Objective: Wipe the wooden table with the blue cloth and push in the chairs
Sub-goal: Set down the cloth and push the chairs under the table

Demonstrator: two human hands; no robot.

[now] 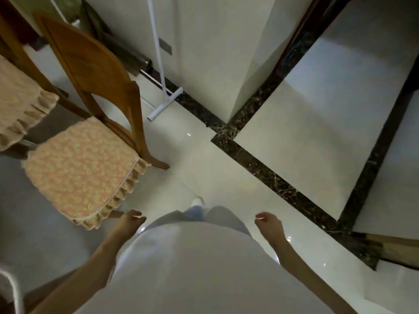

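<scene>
A wooden chair (90, 64) with a frilled orange patterned cushion (79, 171) stands on the left, its back toward the wall. A second cushioned chair (20, 103) sits at the far left, partly cut off. My left hand (129, 223) hangs by my side just below the near corner of the first cushion, fingers loosely curled, holding nothing. My right hand (269, 223) hangs on the other side over the floor, also loosely curled around nothing. No blue cloth and no table top appear in the head view.
A white mop (163, 103) leans against the white wall (204, 53). Pale floor tiles with a dark marble border strip (272, 173) run across the middle. A wooden edge (394, 248) shows at the lower right. A white curved object (11, 288) sits at the lower left.
</scene>
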